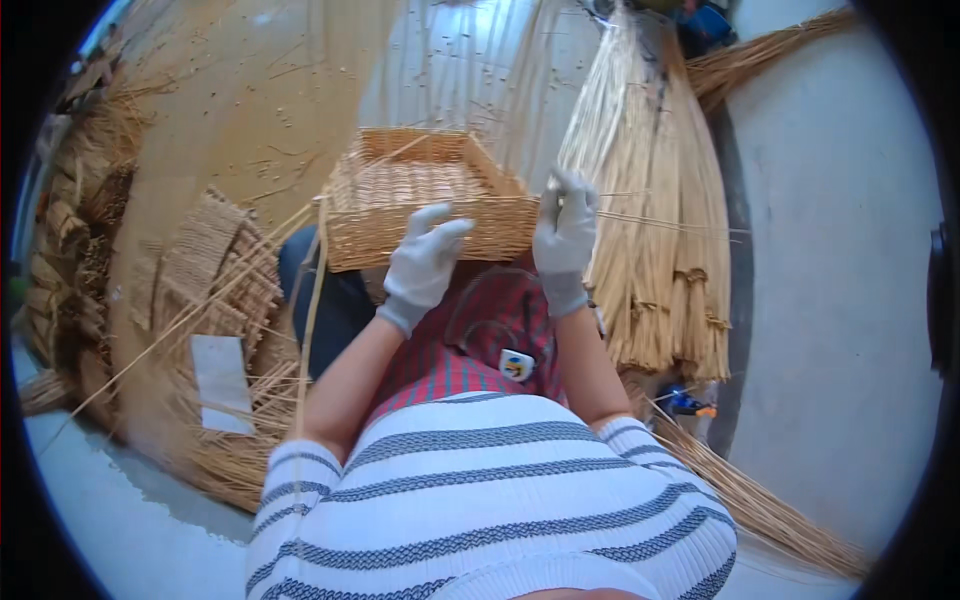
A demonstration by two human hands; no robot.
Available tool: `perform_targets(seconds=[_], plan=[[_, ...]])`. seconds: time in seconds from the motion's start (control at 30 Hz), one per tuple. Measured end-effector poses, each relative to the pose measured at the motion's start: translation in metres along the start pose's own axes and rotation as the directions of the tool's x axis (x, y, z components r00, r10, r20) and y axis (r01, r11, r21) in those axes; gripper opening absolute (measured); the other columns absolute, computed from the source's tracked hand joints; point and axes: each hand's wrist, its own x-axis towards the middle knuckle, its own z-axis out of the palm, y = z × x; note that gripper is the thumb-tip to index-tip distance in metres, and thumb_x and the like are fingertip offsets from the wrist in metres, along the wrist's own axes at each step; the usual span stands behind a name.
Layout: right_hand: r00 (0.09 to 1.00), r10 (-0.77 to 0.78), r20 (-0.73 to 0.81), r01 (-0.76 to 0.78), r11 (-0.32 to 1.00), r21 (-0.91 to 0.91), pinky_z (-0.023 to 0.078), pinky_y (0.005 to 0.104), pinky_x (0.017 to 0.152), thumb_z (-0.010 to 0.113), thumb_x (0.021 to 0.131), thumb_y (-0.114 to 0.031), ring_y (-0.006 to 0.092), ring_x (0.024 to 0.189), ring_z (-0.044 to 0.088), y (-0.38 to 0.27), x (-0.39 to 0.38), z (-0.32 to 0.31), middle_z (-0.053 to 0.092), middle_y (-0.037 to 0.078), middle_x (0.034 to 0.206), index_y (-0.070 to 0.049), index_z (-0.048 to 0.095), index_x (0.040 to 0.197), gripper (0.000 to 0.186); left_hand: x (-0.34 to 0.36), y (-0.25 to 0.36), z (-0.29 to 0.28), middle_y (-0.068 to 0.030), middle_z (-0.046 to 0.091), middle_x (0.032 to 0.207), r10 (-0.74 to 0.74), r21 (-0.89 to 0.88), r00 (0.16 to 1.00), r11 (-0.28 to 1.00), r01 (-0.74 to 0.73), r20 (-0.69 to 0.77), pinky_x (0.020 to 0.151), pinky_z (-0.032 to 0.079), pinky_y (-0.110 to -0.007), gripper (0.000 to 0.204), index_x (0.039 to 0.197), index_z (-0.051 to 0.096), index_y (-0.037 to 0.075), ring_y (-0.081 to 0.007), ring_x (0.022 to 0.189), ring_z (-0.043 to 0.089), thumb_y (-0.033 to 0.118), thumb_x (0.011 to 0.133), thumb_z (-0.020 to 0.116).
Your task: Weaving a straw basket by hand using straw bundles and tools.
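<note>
A rectangular woven wicker basket (350,235) sits over my lap, its open top facing up and away from me. Both hands wear white gloves with grey cuffs. My left hand (424,258) lies at the basket's near wall, with thumb and fingers parted. At the right near corner, my right hand (566,232) has its fingers bent together; what they pinch is hidden. Thin loose strands (670,224) stick out to the right beyond that hand. Long pale strands (210,297) trail from the left near corner down to the left.
Flat woven panels (205,255) lie on the left beside a white sheet (222,383). Bundled straw (85,220) lines the far left. A large pale bundle of long strands (650,220) hangs on the right. Another bundle (770,505) lies lower right. Scraps litter the floor (240,130) ahead.
</note>
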Motion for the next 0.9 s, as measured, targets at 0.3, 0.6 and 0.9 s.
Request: perform_targets(seconds=[0.3,0.6,0.9], plan=[[0.52,-0.218,0.826,0.059,0.974,0.22,0.057,0.0436,0.078,0.065,0.096,-0.016,0.0365,0.096,0.071,-0.162,-0.063,0.081,0.072,0.018,0.108,-0.019,0.059,0.14,0.045,-0.036,-0.087,-0.109,-0.0047,0.067,0.105,-0.45,-0.381,0.766,0.879,0.289,-0.458,0.074,0.054,-0.024,0.036,0.121,0.064,0.003,-0.0102,0.083,0.063,0.003,0.087,0.078],[0.658,-0.622,0.425,0.416,0.77,0.484,0.051,0.0398,0.061,0.073,0.084,-0.017,0.0276,0.071,0.063,-0.197,-0.073,0.078,0.063,0.005,0.081,-0.018,0.069,0.128,0.044,-0.032,-0.068,-0.105,-0.0042,0.07,0.091,-0.526,-0.516,0.709,0.815,0.263,-0.469,0.081,0.056,-0.027,0.017,0.094,0.067,0.002,-0.0134,0.09,0.067,-0.007,0.085,0.077],[0.631,-0.648,0.428,0.615,0.753,0.234,0.05,0.0395,0.059,0.073,0.088,-0.037,0.0258,0.068,0.065,-0.186,-0.054,0.07,0.065,0.003,0.075,-0.014,0.069,0.098,0.026,0.01,-0.108,-0.161,-0.0035,0.066,0.117,-0.408,-0.594,0.868,0.635,0.493,0.284,0.095,0.05,-0.027,0.054,0.143,0.054,0.008,-0.0117,0.108,0.06,0.014,0.094,0.075]])
